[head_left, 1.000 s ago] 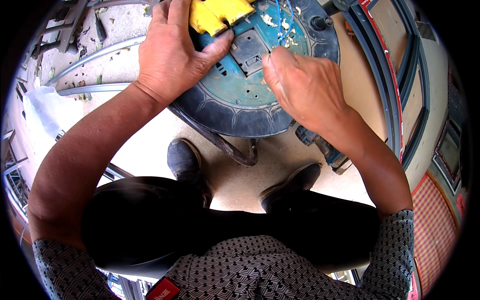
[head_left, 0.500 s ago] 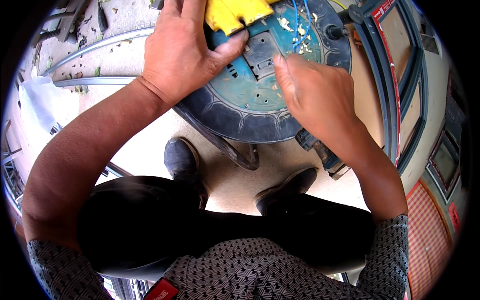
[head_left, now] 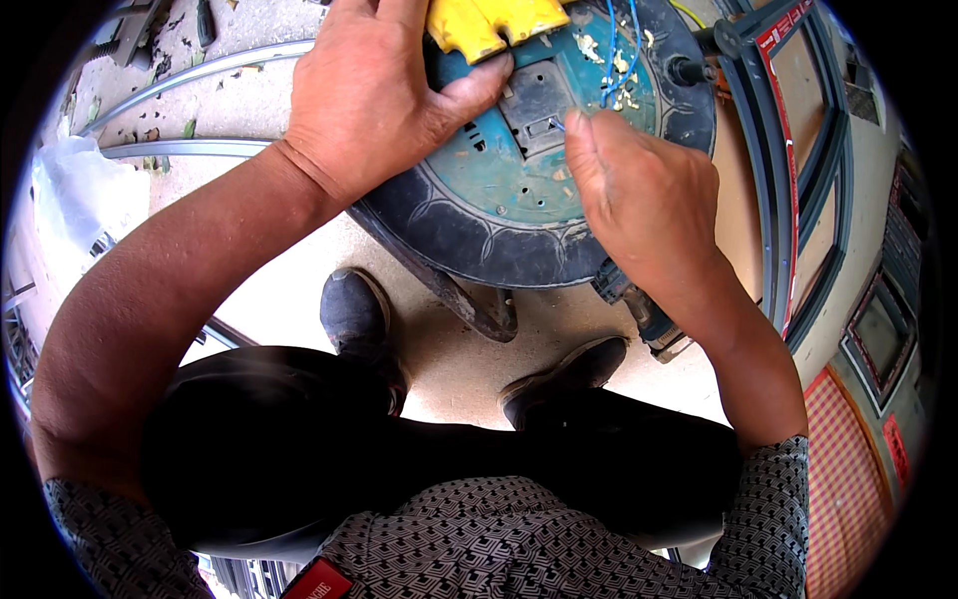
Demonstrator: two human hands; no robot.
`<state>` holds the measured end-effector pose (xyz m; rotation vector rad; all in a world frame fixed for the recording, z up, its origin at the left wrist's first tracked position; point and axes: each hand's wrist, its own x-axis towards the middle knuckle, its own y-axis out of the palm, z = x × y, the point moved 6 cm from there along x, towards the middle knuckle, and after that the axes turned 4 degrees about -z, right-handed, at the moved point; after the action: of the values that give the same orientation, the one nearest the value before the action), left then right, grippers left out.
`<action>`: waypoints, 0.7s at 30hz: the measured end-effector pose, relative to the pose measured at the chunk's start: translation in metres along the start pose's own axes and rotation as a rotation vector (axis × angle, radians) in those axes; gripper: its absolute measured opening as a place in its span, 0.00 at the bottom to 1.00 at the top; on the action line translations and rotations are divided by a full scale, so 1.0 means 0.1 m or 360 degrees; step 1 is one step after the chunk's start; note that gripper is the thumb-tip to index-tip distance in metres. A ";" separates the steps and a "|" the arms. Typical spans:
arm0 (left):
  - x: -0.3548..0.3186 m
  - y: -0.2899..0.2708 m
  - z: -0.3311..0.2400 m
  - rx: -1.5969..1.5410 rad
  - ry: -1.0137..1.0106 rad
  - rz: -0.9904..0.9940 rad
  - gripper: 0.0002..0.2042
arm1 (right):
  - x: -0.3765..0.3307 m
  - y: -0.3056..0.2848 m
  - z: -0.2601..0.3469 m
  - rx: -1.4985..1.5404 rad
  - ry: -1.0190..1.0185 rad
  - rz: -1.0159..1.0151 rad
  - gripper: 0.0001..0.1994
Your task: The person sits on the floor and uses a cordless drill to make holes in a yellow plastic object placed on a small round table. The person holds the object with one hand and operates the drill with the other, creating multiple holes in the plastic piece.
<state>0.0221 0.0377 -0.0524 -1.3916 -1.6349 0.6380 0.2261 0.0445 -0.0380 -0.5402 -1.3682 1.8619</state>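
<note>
A round cable reel with a dark rim and a worn teal face sits before me. A grey panel with a small rectangular slot lies in its face. My right hand is closed in a pinch over the reel, beside the slot. From its thumb and fingertips pokes the thin blue end of what looks like a wire. My left hand spreads over the reel's left side, with its fingertips beyond the upper edge. Its thumb lies stretched along a yellow notched piece, at the panel's corner. Blue wire loops down from above.
Pale scraps lie on the reel's face. Below its right edge, a dark power tool rests on the floor. Dark frames lean at the right. Metal strips and clear plastic wrap are at the left.
The whole view has shifted slightly, moving the reel and hands a little to the right. My right hand is a bit farther from the slot, and the thin blue end shows more clearly.
</note>
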 end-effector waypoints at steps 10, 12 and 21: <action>-0.02 -0.02 0.00 -0.0018 0.0014 0.0037 0.44 | -0.03 0.00 0.04 -0.0009 -0.0038 0.0093 0.16; -0.03 -0.03 0.00 0.0001 0.0006 0.0041 0.44 | -0.04 0.00 0.05 0.0009 -0.0037 0.0096 0.16; -0.02 -0.01 0.05 -0.0048 0.0003 0.0056 0.43 | -0.04 -0.01 -0.02 0.0080 0.0035 0.0046 0.16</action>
<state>0.0177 0.0360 -0.0549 -1.4452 -1.6275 0.6345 0.2303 0.0433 -0.0377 -0.5557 -1.3021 1.9032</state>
